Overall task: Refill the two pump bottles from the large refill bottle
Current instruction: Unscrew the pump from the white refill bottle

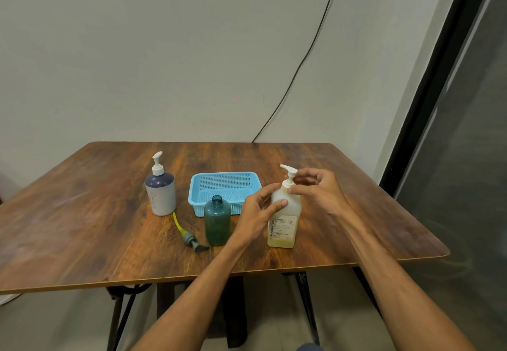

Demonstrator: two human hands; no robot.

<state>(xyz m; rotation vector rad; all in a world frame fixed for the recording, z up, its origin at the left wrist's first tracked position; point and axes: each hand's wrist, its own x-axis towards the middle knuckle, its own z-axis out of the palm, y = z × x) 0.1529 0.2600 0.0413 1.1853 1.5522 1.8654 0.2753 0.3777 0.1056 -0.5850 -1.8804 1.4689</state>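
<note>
Wooden table [96, 227] against a plain wall [164, 49]: near its right edge your left hand [259, 208] grips the shoulder of the yellowish bottle [284, 230] while your right hand [318, 190] pinches its white pump [288, 179] at the collar. Uncapped, the green bottle [217, 221] stands mid-table, its grey pump [192, 239] lying just beside it.

Plain indoor room, home or office undetermined: wood-grain table [82, 227] on black metal legs [120, 315] at 6 o'clock; bare pale wall [137, 49] with black cable [301, 62] at 12; dark-framed glass panel [472, 158] at 3.
</note>
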